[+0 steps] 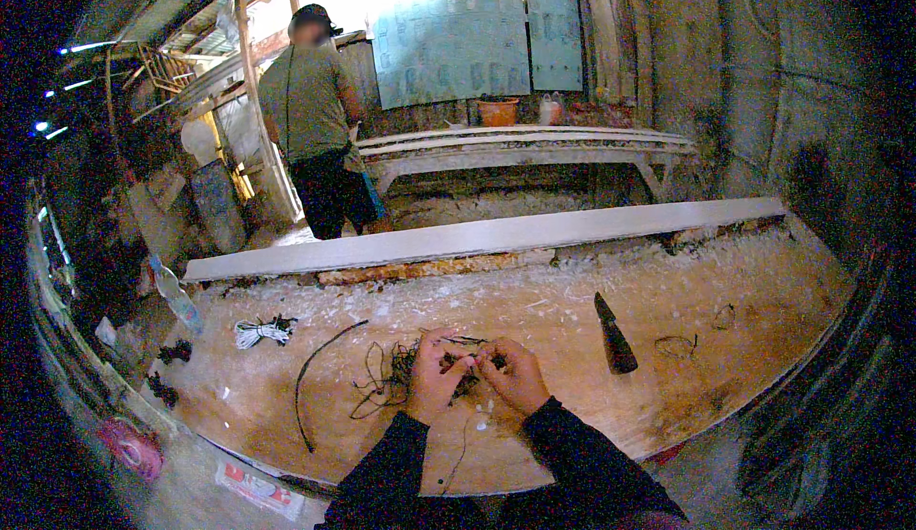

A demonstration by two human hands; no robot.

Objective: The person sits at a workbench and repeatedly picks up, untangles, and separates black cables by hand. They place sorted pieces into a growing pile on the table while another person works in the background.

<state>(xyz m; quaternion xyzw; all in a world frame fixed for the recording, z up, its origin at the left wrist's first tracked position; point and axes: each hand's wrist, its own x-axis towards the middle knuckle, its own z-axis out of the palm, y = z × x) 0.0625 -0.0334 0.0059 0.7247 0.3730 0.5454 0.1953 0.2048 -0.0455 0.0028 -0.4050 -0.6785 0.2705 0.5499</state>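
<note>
My left hand [436,377] and my right hand [510,374] are close together over the middle of the wooden table, fingertips pinched on thin dark cord. A loose tangle of this dark cord [379,382] spreads beside and beneath the left hand, its loops lying on the wood. The exact strand between my fingers is partly hidden by them. Left of the tangle, a thicker dark cord [301,387] lies in a long curve. To the right of my hands rests a dark, tapered, knife-like tool [616,339].
A white bundle of cord [261,332] lies on the table's left. A long white board [487,234] runs along the far edge. Small loops of cord [677,345] are at the right. Behind, a person [310,120] stands near a white bench [515,153] with an orange bucket [498,112].
</note>
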